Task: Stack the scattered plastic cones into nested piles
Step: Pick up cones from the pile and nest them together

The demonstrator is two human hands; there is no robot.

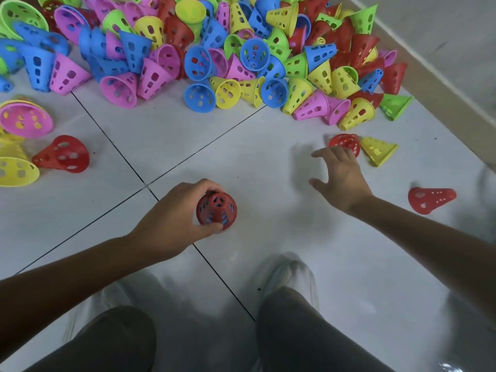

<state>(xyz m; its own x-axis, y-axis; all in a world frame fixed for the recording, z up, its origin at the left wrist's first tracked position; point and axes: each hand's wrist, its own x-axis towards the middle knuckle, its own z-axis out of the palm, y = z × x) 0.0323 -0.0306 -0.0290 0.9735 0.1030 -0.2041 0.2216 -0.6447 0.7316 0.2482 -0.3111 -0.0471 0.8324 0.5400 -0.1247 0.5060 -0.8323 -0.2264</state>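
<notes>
The left hand (174, 210) grasps a red cone (217, 212) that stands upright on the white tiled floor (268, 162), fingers over its far side and thumb on its near side; blue shows through its holes, so it may be nested over another cone — I cannot tell for sure. The right hand (339, 178) is released, fingers spread, hovering low over the floor. Just beyond its fingertips lies a second red cone (346, 143) on its side, mouth toward the camera, with a yellow cone (378, 151) touching it to the right. Farther right of that hand, well apart, lies a third red cone (429, 199). Far beyond both hands sits the big heap of scattered cones (228, 49) — blue, pink, yellow, green, red. Left of the left hand lies another red cone (64, 154) beside yellow and pink ones.
</notes>
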